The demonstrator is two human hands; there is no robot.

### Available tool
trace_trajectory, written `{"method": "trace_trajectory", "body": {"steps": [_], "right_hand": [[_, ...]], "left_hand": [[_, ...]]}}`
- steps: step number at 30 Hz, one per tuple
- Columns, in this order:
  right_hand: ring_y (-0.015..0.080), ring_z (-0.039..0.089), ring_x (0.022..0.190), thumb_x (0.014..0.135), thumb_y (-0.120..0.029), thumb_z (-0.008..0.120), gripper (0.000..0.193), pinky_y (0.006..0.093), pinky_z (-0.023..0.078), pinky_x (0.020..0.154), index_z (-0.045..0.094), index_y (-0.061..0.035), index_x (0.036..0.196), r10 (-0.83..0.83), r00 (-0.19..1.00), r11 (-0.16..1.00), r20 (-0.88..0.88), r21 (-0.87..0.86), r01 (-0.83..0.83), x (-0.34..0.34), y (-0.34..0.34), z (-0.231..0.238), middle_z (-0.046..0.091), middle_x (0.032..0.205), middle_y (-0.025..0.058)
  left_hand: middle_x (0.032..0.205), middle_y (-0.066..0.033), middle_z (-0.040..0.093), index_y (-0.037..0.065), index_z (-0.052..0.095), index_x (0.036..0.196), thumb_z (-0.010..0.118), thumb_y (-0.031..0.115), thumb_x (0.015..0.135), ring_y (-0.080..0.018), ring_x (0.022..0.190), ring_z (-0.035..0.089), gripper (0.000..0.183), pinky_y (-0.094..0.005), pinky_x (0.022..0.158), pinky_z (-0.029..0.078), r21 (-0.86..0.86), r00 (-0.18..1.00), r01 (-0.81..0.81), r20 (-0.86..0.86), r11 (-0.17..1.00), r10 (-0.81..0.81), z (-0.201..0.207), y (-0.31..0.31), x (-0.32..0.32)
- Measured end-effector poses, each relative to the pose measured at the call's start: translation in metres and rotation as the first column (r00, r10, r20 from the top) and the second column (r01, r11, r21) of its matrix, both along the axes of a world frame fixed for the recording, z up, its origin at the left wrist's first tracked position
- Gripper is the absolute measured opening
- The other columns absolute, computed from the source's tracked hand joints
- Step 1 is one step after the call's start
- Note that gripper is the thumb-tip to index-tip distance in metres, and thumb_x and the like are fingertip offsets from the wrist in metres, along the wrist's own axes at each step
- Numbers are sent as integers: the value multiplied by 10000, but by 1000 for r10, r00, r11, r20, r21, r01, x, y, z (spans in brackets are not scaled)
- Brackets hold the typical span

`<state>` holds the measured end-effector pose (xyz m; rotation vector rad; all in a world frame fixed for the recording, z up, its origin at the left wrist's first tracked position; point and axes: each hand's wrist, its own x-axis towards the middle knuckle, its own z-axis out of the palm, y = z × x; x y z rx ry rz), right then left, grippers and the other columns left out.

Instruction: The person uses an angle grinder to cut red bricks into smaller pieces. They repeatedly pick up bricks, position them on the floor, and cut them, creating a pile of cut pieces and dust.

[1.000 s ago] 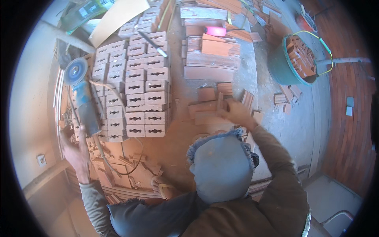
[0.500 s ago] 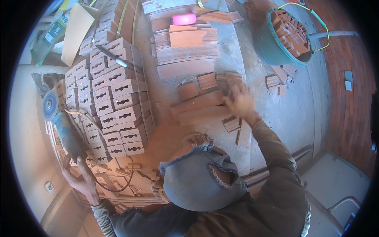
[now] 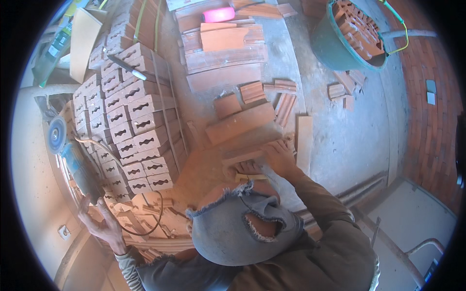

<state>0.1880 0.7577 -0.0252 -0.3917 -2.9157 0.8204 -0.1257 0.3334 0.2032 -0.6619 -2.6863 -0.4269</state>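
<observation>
My right hand (image 3: 280,159) is closed on the right end of a long reddish clay tile strip (image 3: 245,154), its fingers over the edge. The strip lies on the dusty floor just beyond my foot (image 3: 248,167), whose toes touch or nearly touch it. At the left, my left hand (image 3: 103,225) is at the rear end of a blue angle grinder (image 3: 80,167) with a disc (image 3: 57,136). Its thumb and fingers are apart, touching the tool's end without wrapping round it. Farther off lie another wide clay tile (image 3: 242,122) and a ribbed offcut (image 3: 285,109).
Stacked hollow bricks (image 3: 141,121) stand at the left, with a marker (image 3: 127,67) on top. Beyond are rows of clay tiles (image 3: 223,77) and a pink object (image 3: 218,15). A green bucket (image 3: 330,48) of offcuts stands far right. The grinder's cable (image 3: 160,213) loops over broken pieces.
My right hand has come nearer from the cluster of tiles and now grips the strip, which sits closer to my foot. My left hand stays at the grinder.
</observation>
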Motion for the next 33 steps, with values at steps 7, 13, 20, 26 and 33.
{"method": "trace_trajectory", "body": {"steps": [7,13,20,26,33], "right_hand": [[180,657,1046,1021,-210,619,326,363,523,886,683,4,1258,-447,826,644,343,-517,563,26,66,45,712,1153,106],[127,633,972,1069,-252,587,386,294,524,872,663,57,1287,-510,727,390,460,-630,672,4,131,90,706,1058,65],[194,668,941,1068,-281,578,382,338,531,890,669,50,1236,-340,808,70,482,-844,533,-47,119,95,717,1076,100],[184,665,778,1054,-338,593,407,309,544,682,681,32,1199,-106,903,100,416,-899,425,-118,98,120,708,965,103],[107,616,737,1078,-416,579,445,269,475,604,704,10,1106,-82,976,540,204,-814,216,-206,54,200,682,856,66]], "left_hand": [[1236,-196,649,-49,624,1258,685,87,1010,-349,1259,592,290,-454,1049,486,71,998,56,25,996,-58,3,15,5],[1237,-190,658,-47,636,1237,699,47,979,-350,1251,596,282,-463,1099,439,118,991,134,2,984,-135,7,25,6],[1175,-176,680,-3,647,1190,736,68,923,-363,1209,606,291,-488,1053,448,95,975,218,11,971,-220,22,44,12],[1137,-166,689,7,666,1174,757,68,899,-366,1177,619,296,-486,1040,461,186,976,214,8,959,-220,42,46,21],[1126,-168,698,-12,678,1134,755,60,908,-333,1148,646,249,-443,1044,475,459,991,125,-89,880,-95,57,23,30]]}}
